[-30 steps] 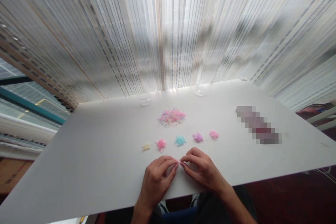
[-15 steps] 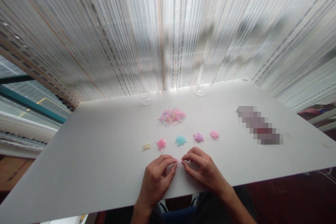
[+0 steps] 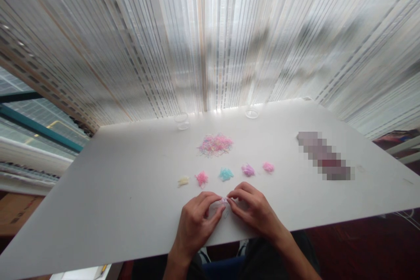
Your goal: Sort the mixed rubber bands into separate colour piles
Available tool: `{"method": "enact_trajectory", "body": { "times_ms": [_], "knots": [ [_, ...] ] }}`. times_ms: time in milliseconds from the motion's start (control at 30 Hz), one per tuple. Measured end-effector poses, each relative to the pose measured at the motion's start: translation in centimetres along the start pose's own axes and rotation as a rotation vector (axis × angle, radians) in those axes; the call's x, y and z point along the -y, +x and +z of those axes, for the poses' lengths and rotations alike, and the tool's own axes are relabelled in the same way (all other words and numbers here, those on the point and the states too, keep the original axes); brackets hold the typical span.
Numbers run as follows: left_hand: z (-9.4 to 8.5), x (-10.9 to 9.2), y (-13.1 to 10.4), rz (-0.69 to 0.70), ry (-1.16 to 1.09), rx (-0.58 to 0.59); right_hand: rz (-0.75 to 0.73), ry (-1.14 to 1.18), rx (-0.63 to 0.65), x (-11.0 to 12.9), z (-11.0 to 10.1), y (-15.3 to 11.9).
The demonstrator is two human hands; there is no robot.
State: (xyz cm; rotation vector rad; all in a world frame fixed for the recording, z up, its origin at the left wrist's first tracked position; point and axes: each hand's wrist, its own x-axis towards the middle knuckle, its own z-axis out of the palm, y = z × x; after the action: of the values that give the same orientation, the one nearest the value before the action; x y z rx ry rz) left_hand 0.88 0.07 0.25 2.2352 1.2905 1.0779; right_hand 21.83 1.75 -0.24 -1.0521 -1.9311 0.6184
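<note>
Both hands' grip on tiny bands [image 3: 225, 202], white table [image 3: 114, 183], striped curtain [image 3: 210, 39]

- Flat white tabletop [image 3: 124, 192]: plain white.
- Loose mixed pile of tiny elastic bands [image 3: 215, 145]: pink, yellow, blue.
- Small sorted heaps: pale yellow [image 3: 183, 181], pink [image 3: 201, 178], turquoise [image 3: 225, 174], purple [image 3: 248, 169], pink [image 3: 268, 166].
- Sheer curtain [image 3: 210, 39]: white, vertically striped.

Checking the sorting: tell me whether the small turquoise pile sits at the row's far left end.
No: the small turquoise pile lies mid-row, while the pale yellow pile takes the left end.
</note>
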Motion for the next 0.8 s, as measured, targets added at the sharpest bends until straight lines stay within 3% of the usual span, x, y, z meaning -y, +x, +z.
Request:
{"method": "enact_trajectory", "body": {
  "times_ms": [300, 800],
  "knots": [
    [0.31, -0.14, 0.22, 0.06, 0.1, -0.026, -0.035, 0.024, 0.017, 0.05, 0.0, -0.13],
    [0.19, 0.09, 0.02, 0.057, 0.059, -0.035, -0.038, 0.01, 0.004, 0.15, -0.12, 0.01]
  ]
}}
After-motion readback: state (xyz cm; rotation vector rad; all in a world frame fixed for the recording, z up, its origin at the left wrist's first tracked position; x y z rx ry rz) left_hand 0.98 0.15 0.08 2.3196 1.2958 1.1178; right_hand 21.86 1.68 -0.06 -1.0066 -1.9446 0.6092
